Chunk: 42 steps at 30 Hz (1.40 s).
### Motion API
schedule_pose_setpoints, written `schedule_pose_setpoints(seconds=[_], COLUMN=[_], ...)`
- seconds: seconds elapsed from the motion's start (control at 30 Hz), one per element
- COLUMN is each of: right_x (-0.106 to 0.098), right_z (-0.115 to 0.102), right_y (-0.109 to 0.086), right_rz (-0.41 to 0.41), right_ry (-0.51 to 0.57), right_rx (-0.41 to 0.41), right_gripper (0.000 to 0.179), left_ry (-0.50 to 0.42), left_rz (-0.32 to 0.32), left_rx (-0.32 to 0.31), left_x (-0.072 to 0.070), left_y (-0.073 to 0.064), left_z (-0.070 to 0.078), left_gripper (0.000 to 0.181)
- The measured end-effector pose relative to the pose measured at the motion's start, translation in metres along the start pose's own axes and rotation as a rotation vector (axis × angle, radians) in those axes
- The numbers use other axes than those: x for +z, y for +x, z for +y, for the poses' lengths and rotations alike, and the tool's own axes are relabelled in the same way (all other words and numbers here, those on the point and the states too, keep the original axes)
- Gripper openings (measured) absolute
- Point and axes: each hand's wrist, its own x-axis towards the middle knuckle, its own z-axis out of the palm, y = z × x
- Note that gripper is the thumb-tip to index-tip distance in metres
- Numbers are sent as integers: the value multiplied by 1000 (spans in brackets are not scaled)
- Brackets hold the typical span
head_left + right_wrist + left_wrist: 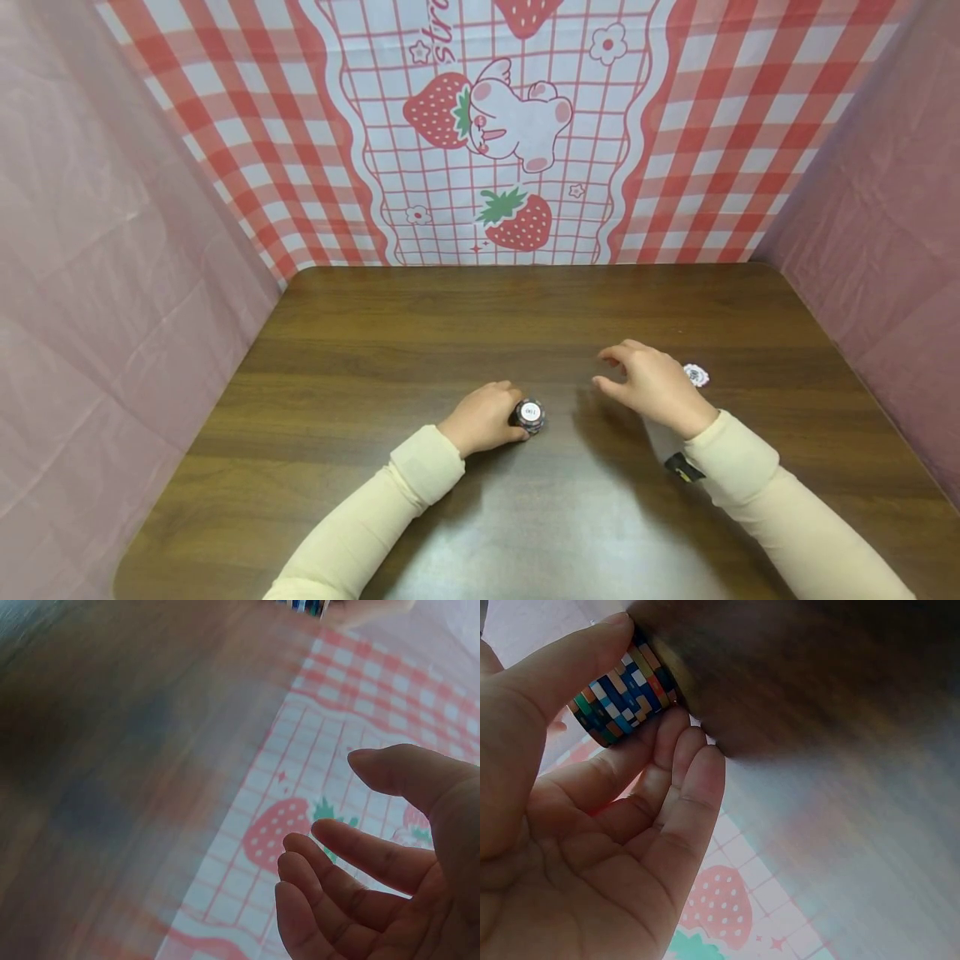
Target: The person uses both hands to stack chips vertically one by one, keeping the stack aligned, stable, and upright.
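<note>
A stack of poker chips (530, 412) stands on the wooden table, its top chip dark-rimmed with a white centre marked 100. My left hand (486, 419) grips it from the left. The left wrist view has the thumb on one side of the multicoloured stack (626, 694) and fingertips on the other. My right hand (647, 383) is held over the table to the right of the stack, fingers loosely bent and nothing between them. Just beyond that hand's back lies a single white poker chip (696, 375), partly covered by the hand in the head view.
The brown wooden table (360, 333) has rounded corners. A red and white checked cloth (292, 125) with strawberries hangs along its far edge. Pink curtains (135, 250) hang at both sides. A small black item (684, 467) shows beside the right cuff.
</note>
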Motion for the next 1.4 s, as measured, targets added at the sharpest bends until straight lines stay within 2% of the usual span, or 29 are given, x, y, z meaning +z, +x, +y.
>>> schedule_pose_setpoints(seconds=[0.5, 0.83, 1.17, 1.4], right_x=[-18, -19, -21, -20], right_z=[41, 72, 96, 104], right_y=[-13, -18, -23, -24], right_rz=[-13, -16, -106, -146], right_ry=[-2, -21, -37, -48], right_rx=[174, 242, 305, 335], right_gripper=[46, 49, 54, 42], left_ry=[6, 4, 9, 12], left_rz=[-3, -6, -7, -6], left_rx=[1, -1, 0, 3], left_x=[1, 2, 1, 2], left_y=[2, 3, 2, 2], left_z=[-1, -1, -1, -1], left_gripper=[40, 41, 41, 40])
